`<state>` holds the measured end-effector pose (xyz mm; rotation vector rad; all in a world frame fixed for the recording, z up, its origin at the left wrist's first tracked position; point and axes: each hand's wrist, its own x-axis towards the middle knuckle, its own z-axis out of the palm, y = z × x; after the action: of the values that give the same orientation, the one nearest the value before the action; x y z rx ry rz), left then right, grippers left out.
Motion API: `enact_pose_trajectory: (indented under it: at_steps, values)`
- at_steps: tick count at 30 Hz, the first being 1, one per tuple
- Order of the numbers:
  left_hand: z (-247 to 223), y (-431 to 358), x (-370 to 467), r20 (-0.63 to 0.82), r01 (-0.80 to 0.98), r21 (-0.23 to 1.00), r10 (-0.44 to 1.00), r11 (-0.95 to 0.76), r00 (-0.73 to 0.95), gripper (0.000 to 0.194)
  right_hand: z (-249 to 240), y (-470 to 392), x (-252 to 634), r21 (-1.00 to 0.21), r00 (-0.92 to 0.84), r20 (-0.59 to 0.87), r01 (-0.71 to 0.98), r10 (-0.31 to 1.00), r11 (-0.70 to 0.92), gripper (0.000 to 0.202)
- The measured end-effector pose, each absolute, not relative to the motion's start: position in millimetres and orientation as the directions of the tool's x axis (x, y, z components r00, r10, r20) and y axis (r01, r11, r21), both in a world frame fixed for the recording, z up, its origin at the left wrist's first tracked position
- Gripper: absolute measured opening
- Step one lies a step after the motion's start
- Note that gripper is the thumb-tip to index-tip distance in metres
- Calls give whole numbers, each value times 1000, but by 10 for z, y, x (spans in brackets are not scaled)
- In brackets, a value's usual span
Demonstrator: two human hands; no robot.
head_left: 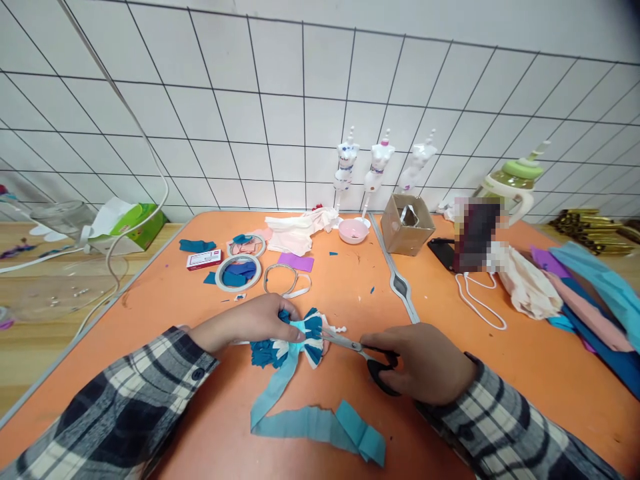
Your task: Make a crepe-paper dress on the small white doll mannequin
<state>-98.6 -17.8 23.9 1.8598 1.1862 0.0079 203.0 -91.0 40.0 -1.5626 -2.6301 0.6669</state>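
Observation:
Near the table's front, my left hand [275,320] pinches a small mannequin dressed in pleated crepe-like strips, a blue and white doll dress [313,328]. The mannequin lies on its side, its white neck tip pointing right. My right hand [425,360] has its fingers in the black handles of a pair of scissors [350,343]. The scissor tips reach the right edge of the dress; whether they touch the material is hard to tell. A long light blue strip [295,423] hangs from the dress and lies folded on the table.
Tape rolls [239,273], a small box [204,259] and blue scraps lie ahead on the left. Farther back stand white mini mannequins [382,160], a pink bowl [353,231] and a cardboard box [408,225]. On the right are a phone [477,233], a bottle [515,180] and coloured strips [595,300].

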Motion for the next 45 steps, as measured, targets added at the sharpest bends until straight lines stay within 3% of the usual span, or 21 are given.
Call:
enact_pose_trajectory:
  at_steps: [18,34,41,45]
  values:
    - [300,-188,-937,-447,730,674,728,-108,520,29,238,-972,1852,-204,-526,-77,840,847,503,47]
    - [277,-193,-965,-443,720,685,723,-109,531,32,266,-1016,1776,-115,-514,-105,856,851,503,51]
    - [309,-195,-948,-423,707,698,730,-116,537,24,251,-1068,1774,-31,-511,31,858,859,512,50]
    - [308,-193,-951,-433,713,694,730,-105,529,27,237,-1059,1766,-38,-509,15,860,860,510,49]
